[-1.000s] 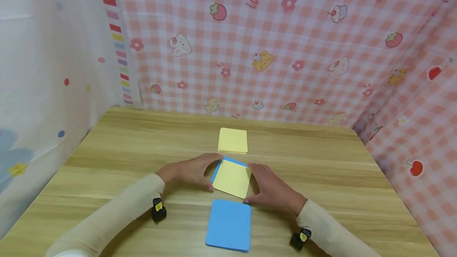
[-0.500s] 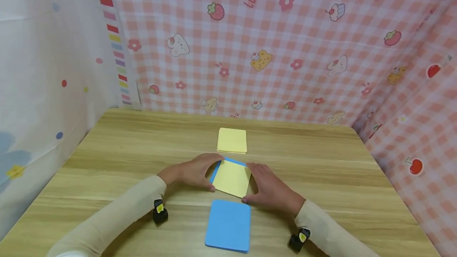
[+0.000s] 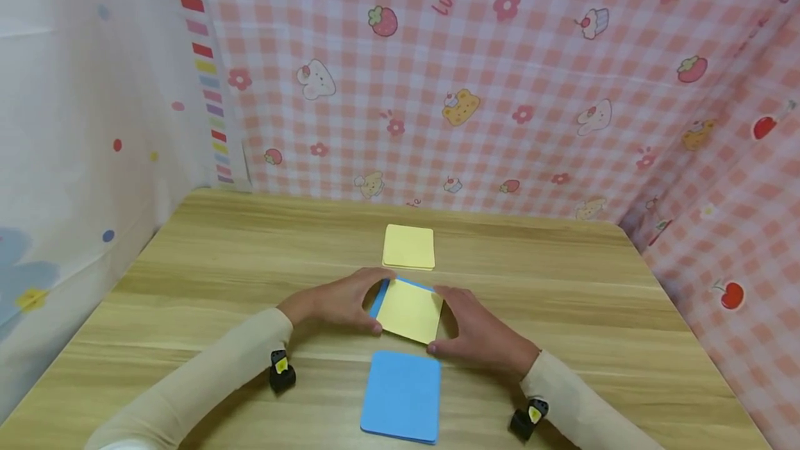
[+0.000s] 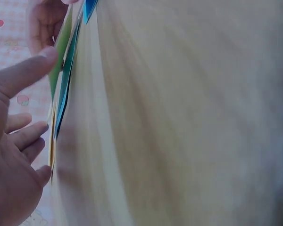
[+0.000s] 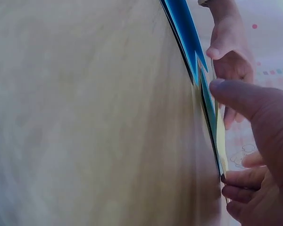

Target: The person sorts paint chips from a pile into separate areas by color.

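In the head view, a thin square yellow card (image 3: 410, 312) sits over a blue card (image 3: 378, 299), whose far and left edges show as strips. My left hand (image 3: 340, 303) holds the yellow card's left side, thumb by the near corner, fingers by the far one. On the opposite side, my right hand (image 3: 480, 328) grips it likewise. The right wrist view has the yellow card (image 5: 220, 136) edge-on, slightly above the blue layer (image 5: 207, 103). In the left wrist view, my left thumb (image 4: 30, 70) lies near the yellow card (image 4: 61, 52).
Beyond the hands lies a small stack of yellow cards (image 3: 408, 246). Closer to me is a stack of blue cards (image 3: 401, 396). A wooden table (image 3: 562, 276) carries everything, with a pink checked cloth (image 3: 475, 54) hanging behind it.
Both hands have shifted the yellow card slightly away from me and to the right over the blue one. The blue strip along the far edge looks narrower. Both stacks stay put.
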### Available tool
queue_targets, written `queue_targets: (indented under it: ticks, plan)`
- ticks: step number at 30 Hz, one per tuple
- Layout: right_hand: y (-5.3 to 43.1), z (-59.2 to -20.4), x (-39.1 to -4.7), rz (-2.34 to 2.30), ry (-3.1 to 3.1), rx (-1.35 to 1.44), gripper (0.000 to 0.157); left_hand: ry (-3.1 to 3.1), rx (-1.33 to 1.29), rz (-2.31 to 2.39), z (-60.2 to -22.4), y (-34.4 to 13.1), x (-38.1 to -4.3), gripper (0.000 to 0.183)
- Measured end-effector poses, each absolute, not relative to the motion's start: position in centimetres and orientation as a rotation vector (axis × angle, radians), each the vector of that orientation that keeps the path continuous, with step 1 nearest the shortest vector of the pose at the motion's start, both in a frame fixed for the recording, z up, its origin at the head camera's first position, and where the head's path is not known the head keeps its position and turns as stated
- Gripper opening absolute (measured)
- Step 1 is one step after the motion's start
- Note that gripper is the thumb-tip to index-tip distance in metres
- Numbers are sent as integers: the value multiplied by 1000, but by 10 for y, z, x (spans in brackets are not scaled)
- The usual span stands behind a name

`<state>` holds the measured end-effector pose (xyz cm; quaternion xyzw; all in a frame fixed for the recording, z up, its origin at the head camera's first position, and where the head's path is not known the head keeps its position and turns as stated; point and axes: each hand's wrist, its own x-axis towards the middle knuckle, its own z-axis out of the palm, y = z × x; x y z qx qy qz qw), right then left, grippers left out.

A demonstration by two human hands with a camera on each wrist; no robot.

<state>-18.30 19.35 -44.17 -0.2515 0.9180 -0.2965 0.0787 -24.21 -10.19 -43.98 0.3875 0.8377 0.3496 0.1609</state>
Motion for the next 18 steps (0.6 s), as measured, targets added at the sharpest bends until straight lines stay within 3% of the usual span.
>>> queue_targets:
  ticks: [18]
  plan:
    - [200, -423, -193, -1038, 2792, -920, 92, 2361, 998, 1113, -415, -107, -242, 98]
